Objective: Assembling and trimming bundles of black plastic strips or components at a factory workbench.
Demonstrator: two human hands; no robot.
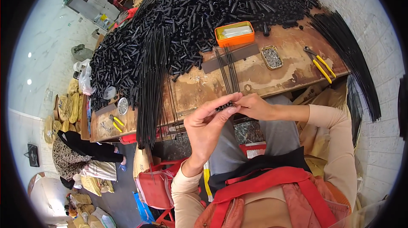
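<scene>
My left hand (208, 119) is closed at the table's front edge, with the dark ends of a bunch of thin black rods (225, 106) showing between its thumb and fingers. My right hand (257, 107) meets its fingertips; its fingers are pressed together, and what they pinch is hidden. Beyond both hands, more thin black rods (230, 73) reach over the wooden table (191, 96) and across a flat dark bar (210, 65). A square tub of small metal pieces (272, 57) stands to the right of these rods.
A huge heap of black tubular parts (187, 20) covers the table's back. An orange box (234, 33) holds pale strips. Yellow-handled pliers (321, 64) lie right; long black rods (151, 88) overhang the front edge at left. A person (80, 156) bends over sacks at far left.
</scene>
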